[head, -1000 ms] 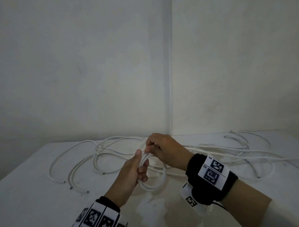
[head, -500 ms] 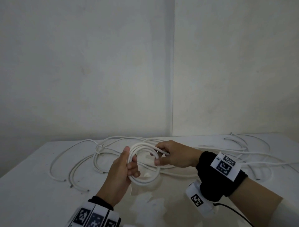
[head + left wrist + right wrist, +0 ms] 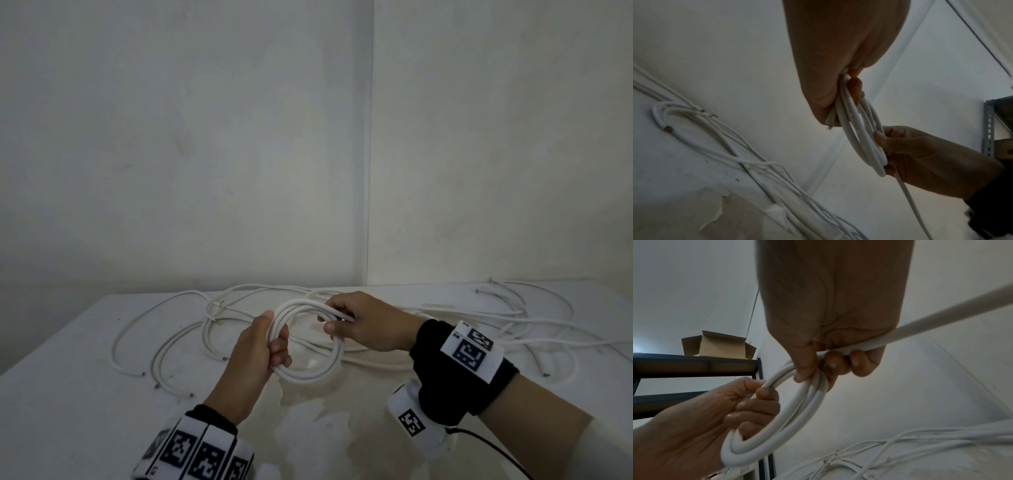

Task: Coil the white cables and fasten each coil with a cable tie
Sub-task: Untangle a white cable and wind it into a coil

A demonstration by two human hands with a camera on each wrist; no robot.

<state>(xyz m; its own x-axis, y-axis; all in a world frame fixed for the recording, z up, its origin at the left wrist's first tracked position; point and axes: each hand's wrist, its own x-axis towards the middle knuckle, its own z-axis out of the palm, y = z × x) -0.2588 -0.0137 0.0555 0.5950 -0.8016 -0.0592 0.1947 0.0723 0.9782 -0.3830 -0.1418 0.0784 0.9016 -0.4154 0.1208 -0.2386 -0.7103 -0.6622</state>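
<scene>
- Since the earlier head views, both hands have lifted slightly and drawn apart, with the right hand [image 3: 370, 323] shifted from over the left hand [image 3: 255, 353] to the coil's [image 3: 310, 373] far side; the ring now faces the camera more openly.
- Left hand: fingers curled round the coil's near-left side, thumb up along it, grasping all the turns above the bench's [image 3: 68, 394] middle.
- One coil is held, of about three turns; a short cut end [image 3: 829, 123] pokes out under the left palm and could slip free if that grasp eases.
- Right hand: thumb and fingers pinch the coil's right side and the feeding cable [image 3: 931, 319], which runs off toward the bench's right edge.
- Risk: the stiff turns may spring open if either hand lets go before fastening; I see no cable tie anywhere.
- Risk: the feeding length may snag the loose cables [image 3: 479, 318] spread along the back edge; they overlap too much to count, though several cut ends show.
</scene>
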